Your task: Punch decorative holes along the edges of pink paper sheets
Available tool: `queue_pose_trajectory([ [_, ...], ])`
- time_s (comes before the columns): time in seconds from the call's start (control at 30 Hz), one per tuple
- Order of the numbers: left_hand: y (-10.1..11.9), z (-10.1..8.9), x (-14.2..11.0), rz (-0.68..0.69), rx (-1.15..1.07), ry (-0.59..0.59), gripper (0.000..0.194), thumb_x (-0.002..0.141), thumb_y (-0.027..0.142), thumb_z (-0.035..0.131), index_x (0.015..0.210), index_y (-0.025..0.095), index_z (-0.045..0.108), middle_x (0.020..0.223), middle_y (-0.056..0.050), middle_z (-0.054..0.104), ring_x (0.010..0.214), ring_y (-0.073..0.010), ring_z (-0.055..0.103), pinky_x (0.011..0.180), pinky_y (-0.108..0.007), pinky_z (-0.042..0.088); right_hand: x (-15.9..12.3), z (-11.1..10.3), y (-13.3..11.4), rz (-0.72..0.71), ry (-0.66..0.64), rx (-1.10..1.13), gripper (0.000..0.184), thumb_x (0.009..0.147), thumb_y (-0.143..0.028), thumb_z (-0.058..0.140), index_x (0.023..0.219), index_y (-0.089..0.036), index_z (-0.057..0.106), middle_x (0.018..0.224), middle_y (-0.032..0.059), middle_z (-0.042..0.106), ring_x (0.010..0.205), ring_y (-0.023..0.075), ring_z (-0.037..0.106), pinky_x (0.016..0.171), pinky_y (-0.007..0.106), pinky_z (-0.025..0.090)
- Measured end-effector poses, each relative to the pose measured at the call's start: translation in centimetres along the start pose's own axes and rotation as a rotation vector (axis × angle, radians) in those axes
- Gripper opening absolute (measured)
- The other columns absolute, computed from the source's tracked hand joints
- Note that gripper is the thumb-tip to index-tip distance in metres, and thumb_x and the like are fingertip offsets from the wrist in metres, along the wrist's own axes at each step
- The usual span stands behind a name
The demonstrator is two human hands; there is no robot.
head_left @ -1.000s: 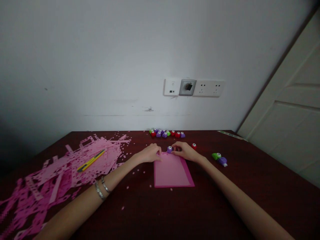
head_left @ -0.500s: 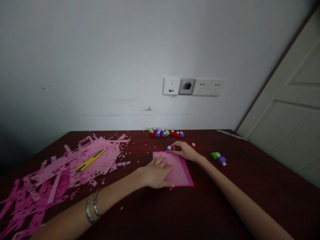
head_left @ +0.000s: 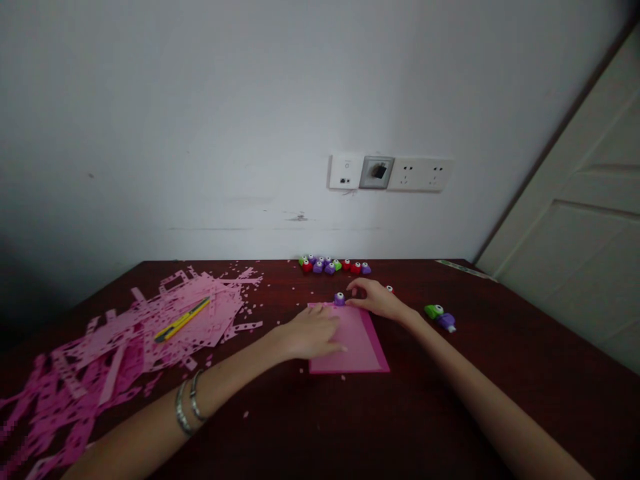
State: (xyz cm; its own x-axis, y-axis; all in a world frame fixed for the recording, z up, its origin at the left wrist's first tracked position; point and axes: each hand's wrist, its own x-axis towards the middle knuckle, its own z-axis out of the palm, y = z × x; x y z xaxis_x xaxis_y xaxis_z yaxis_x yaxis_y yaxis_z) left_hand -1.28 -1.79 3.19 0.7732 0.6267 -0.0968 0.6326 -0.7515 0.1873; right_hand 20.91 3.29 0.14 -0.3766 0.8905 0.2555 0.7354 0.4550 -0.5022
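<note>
A sheet of light pink paper lies on a darker pink sheet [head_left: 357, 340] in front of me. My left hand [head_left: 313, 331] rests spread on the left part of the sheets, thumb out to the right and fingertips toward the top edge. At that edge sits a small purple craft punch [head_left: 340, 299] with a white, eye-like button. Just right of the punch is my right hand [head_left: 377, 299], thumb and fingers apart with a gap to it and nothing between them. Partly hidden behind this hand is a red punch [head_left: 390, 289].
Cut pink paper strips and scraps [head_left: 200, 300] heap on the left, with a yellow utility knife [head_left: 183, 320] on top. Several coloured punches [head_left: 330, 267] stand by the wall. Green [head_left: 434, 311] and purple [head_left: 447, 321] punches lie to the right on the dark wooden table [head_left: 320, 433].
My right hand has let go of the purple punch and moved slightly right, its fingers parting. My left hand has shifted up a little on the paper.
</note>
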Motion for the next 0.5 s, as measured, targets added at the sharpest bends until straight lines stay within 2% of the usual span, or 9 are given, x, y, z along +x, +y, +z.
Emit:
queue_pose_trajectory([
  [0.1, -2.7, -0.3, 1.0, -0.066, 0.059, 0.128, 0.027, 0.079, 0.030, 0.050, 0.095, 0.013, 0.063, 0.101, -0.014, 0.059, 0.097, -0.0273, 0.051, 0.083, -0.037, 0.038, -0.1, -1.1, -0.2, 0.046, -0.072, 0.002, 0.015, 0.072, -0.028, 0.061, 0.081, -0.016, 0.064, 0.077, 0.0045, 0.064, 0.069, 0.0157, 0.057, 0.062, 0.027, 0.042],
  [0.17, -4.6, -0.2, 1.6, -0.124, 0.009, 0.158, 0.020, 0.075, 0.021, 0.051, 0.089, 0.014, 0.065, 0.092, -0.011, 0.062, 0.089, -0.0234, 0.055, 0.077, -0.032, 0.040, -0.2, -1.4, -0.2, 0.068, -0.122, 0.005, 0.014, 0.072, -0.027, 0.060, 0.079, -0.016, 0.065, 0.078, 0.0047, 0.066, 0.070, 0.0164, 0.057, 0.061, 0.026, 0.042],
  [0.3, -7.3, 0.5, 2.2, -0.142, -0.190, 0.154, 0.015, 0.071, 0.023, 0.057, 0.081, 0.014, 0.066, 0.079, -0.005, 0.064, 0.073, -0.0162, 0.058, 0.064, -0.024, 0.040, 0.0, -0.9, 0.3, 0.059, -0.177, -0.011, 0.016, 0.072, -0.030, 0.060, 0.079, -0.018, 0.067, 0.080, 0.0049, 0.067, 0.072, 0.0176, 0.059, 0.063, 0.027, 0.042],
  [0.5, -7.8, 0.8, 2.4, -0.169, -0.278, 0.176, 0.017, 0.067, 0.027, 0.063, 0.079, 0.015, 0.064, 0.077, -0.003, 0.063, 0.067, -0.0137, 0.056, 0.059, -0.021, 0.038, 0.2, 0.0, 1.5, 0.066, -0.201, 0.010, 0.013, 0.070, -0.025, 0.061, 0.078, -0.017, 0.067, 0.076, 0.0043, 0.067, 0.068, 0.0166, 0.059, 0.060, 0.027, 0.043],
])
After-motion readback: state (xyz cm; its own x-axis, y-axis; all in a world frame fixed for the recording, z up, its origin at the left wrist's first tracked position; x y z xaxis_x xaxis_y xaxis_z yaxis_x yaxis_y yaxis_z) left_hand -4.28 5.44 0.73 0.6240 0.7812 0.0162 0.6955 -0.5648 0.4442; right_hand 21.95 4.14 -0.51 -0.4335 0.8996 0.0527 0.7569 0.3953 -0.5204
